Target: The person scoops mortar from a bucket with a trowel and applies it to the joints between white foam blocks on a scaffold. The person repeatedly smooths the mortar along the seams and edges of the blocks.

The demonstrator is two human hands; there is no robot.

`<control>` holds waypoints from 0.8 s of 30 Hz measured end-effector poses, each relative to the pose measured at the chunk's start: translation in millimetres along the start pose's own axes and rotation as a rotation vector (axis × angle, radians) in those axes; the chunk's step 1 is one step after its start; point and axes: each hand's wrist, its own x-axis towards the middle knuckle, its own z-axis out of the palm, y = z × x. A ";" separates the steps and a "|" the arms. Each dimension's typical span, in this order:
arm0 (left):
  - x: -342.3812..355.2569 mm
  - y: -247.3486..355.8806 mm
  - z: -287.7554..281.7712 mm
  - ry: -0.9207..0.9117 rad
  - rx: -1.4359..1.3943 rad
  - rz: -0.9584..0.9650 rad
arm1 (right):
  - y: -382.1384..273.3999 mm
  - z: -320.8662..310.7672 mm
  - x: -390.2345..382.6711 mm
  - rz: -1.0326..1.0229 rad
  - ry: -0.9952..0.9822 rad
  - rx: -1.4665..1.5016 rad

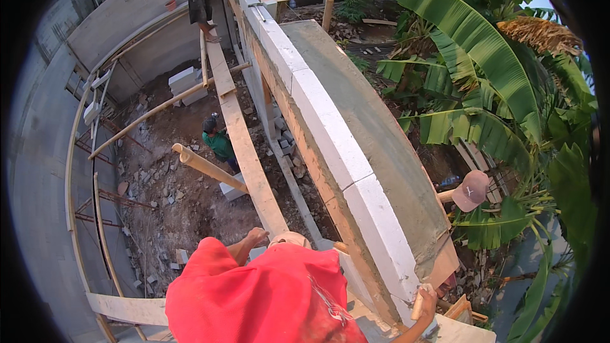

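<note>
My right hand (427, 303) is at the near end of a row of white blocks (330, 143) laid along a wall top. Its fingers are closed round what looks like a short, pale wooden handle (417, 308); the rest of it cannot be made out. Beside the plank, at the front of my red shirt, my left hand (257, 236) is loosely closed, and nothing shows in it. Right of the blocks runs a grey concrete slab (362, 95). Far along the row, a hammer (259, 11) lies on top.
A narrow plank walkway (244, 146) runs high above a rubble-strewn floor (171, 184). Bamboo poles (149, 121) cross beside it. One person (200, 0) stands on the far planks; another in green (219, 145) is below. A pink cap (471, 190) shows beyond the slab, near banana leaves (483, 51).
</note>
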 end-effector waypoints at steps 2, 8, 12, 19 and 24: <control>13.2 15.1 -16.0 0.049 -0.026 0.090 | 12.0 18.3 -27.2 0.038 0.075 0.157; 42.4 87.8 -80.9 -0.056 -0.391 0.055 | 60.0 60.5 -108.6 0.139 0.424 0.505; 53.5 122.1 -105.2 -0.204 -0.188 -0.048 | 69.0 80.1 -156.3 0.097 0.566 0.722; 61.0 130.6 -97.1 -0.405 0.030 0.020 | 48.2 139.3 -237.3 -0.106 1.024 0.932; 71.1 150.2 -98.8 -0.481 0.185 0.023 | 111.0 191.4 -260.6 -0.143 1.002 1.422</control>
